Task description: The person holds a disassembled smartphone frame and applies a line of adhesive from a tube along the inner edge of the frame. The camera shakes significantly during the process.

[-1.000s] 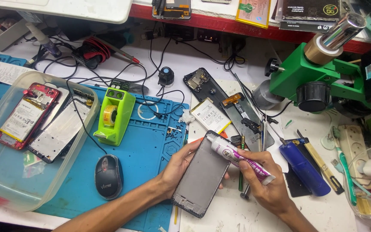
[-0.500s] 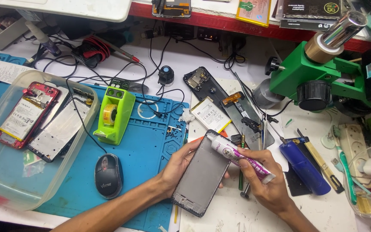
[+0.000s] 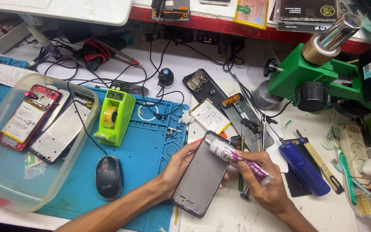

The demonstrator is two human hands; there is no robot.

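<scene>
My left hand grips the left edge of a bare grey phone frame, holding it tilted above the bench near the front edge. A white and pink glue tube sits in my right hand, and its nozzle rests at the frame's upper right corner. Just behind the frame lies a white phone battery, with an opened dark phone body further back.
A blue work mat carries a green tape dispenser and a black mouse. A clear plastic tub at left holds a red opened phone and parts. A green microscope stand, a blue cylinder and hand tools crowd the right.
The nozzle of the tube has stayed at the frame's top corner; both hands and the frame have barely shifted.
</scene>
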